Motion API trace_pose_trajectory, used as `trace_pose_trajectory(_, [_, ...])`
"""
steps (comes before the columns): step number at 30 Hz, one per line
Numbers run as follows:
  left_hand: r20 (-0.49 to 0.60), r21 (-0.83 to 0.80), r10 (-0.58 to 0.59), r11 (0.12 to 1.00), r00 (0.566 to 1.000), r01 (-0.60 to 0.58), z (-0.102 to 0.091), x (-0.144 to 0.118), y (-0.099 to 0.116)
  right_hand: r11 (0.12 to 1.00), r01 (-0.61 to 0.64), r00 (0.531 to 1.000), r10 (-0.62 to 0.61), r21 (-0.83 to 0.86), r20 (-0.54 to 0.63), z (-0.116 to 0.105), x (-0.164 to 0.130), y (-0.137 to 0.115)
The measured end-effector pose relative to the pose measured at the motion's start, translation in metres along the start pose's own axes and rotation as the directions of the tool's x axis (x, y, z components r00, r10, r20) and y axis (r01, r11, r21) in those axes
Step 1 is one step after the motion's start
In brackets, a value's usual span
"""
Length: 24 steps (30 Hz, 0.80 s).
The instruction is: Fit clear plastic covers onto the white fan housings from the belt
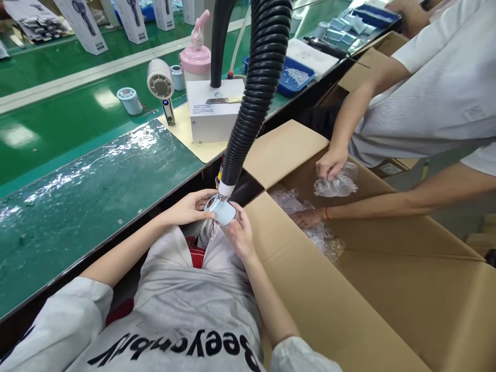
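Cylinder [223, 212] in two-handed grip [242, 237]

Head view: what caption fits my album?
Both hands hold a pale blue part just below a ribbed black hose.

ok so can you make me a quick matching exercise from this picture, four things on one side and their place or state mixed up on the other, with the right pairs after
Column one
1. light blue part
2. handheld fan
3. ribbed black hose
4. large cardboard box

Column two
A. upright, with a lit display
B. open, with clear plastic pieces inside
C. in the grip of the left hand and right hand
D. hanging down, white at its lower end

Pairs: 1-C, 2-A, 3-D, 4-B
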<state>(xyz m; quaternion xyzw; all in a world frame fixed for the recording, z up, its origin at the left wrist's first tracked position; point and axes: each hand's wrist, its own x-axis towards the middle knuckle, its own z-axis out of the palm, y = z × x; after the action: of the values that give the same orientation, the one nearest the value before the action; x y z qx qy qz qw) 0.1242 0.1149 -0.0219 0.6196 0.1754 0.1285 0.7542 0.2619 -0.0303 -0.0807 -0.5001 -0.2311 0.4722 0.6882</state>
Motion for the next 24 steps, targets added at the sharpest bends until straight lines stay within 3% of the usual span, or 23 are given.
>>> trace_pose_trajectory(4, [0.008, 0.125, 0.013, 0.992, 1.0, -0.014, 0.001, -0.022, 0.008, 0.997, -0.067, 0.992, 0.071, -0.045, 0.103, 0.002, -0.009, -0.011])
trace_pose_trajectory(7, [0.007, 0.239, 0.004, 0.971, 1.0, -0.005, 0.01, -0.045, 0.02, 0.985, -0.127, 0.961, 0.152, -0.121, 0.233, 0.003, -0.024, -0.023])
trace_pose_trajectory(9, [-0.011, 0.255, -0.004, 0.967, 1.0, 0.006, 0.02, -0.061, 0.027, 0.976, -0.039, 0.945, 0.105, -0.213, 0.309, 0.003, -0.032, -0.032])
trace_pose_trajectory(11, [-0.052, 0.219, -0.028, 0.975, 0.998, 0.039, 0.029, -0.074, 0.032, 0.932, 0.171, 0.923, -0.039, -0.318, 0.383, 0.002, -0.039, -0.041])
trace_pose_trajectory(12, [-0.076, 0.19, -0.05, 0.98, 0.996, 0.063, 0.033, -0.08, 0.032, 0.881, 0.306, 0.892, -0.134, -0.36, 0.431, 0.001, -0.041, -0.046])
trace_pose_trajectory(14, [-0.126, 0.124, -0.101, 0.985, 0.987, 0.116, 0.039, -0.09, 0.031, 0.731, 0.564, 0.769, -0.296, -0.384, 0.567, 0.0, -0.043, -0.054])
trace_pose_trajectory(16, [-0.155, 0.067, -0.157, 0.983, 0.975, 0.169, 0.041, -0.099, 0.026, 0.592, 0.724, 0.631, -0.36, -0.354, 0.688, 0.0, -0.044, -0.06])
trace_pose_trajectory(17, [-0.16, 0.045, -0.179, 0.981, 0.971, 0.189, 0.041, -0.102, 0.024, 0.564, 0.752, 0.596, -0.362, -0.341, 0.717, 0.0, -0.045, -0.062])
trace_pose_trajectory(18, [-0.158, 0.029, -0.19, 0.98, 0.969, 0.197, 0.041, -0.105, 0.022, 0.569, 0.748, 0.596, -0.35, -0.341, 0.723, 0.001, -0.046, -0.062])
trace_pose_trajectory(22, [-0.09, 0.013, -0.087, 0.996, 0.992, 0.089, 0.038, -0.112, 0.021, 0.8, 0.519, 0.744, -0.249, -0.301, 0.62, 0.004, -0.049, -0.056])
trace_pose_trajectory(24, [-0.033, -0.021, -0.035, 0.999, 0.999, 0.035, 0.037, -0.115, 0.023, 0.873, 0.416, 0.778, -0.197, -0.253, 0.597, 0.005, -0.051, -0.054])
